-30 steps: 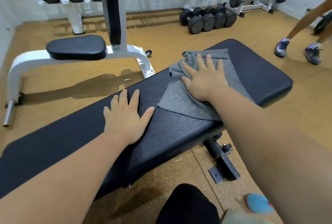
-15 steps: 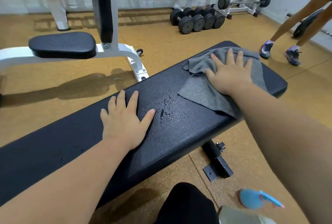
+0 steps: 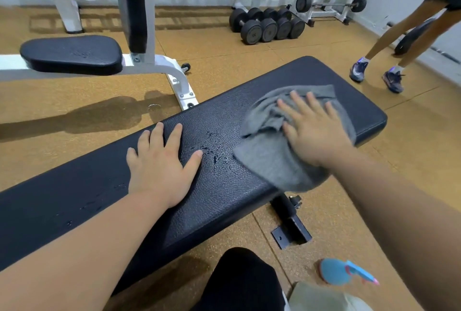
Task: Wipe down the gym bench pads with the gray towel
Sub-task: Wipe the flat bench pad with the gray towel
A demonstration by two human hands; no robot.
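Two hands are on the flat bench pad, each doing a different job. The right hand lies spread, palm down, on the gray towel, pressing it onto the pad near the far end; nothing is pinched, and the cloth is held only by palm pressure. The towel is bunched into folds on its left side, and its near corner hangs over the pad's front edge. The left hand is also flat, with fingers splayed, braced on bare vinyl nearer the person, apart from the towel.

Between the two hands sits a patch of wet droplets, just beside the left thumb and just short of the towel's edge. A few smaller specks show further along the pad beside the left forearm.

To do this step well, the right hand likely needs to sweep back across that wet patch with even pressure, keeping the cloth flattened so more of it touches the surface. The left hand would have to lift clear for the towel to reach the vinyl beneath it. A second bench pad on the white frame appears untouched.
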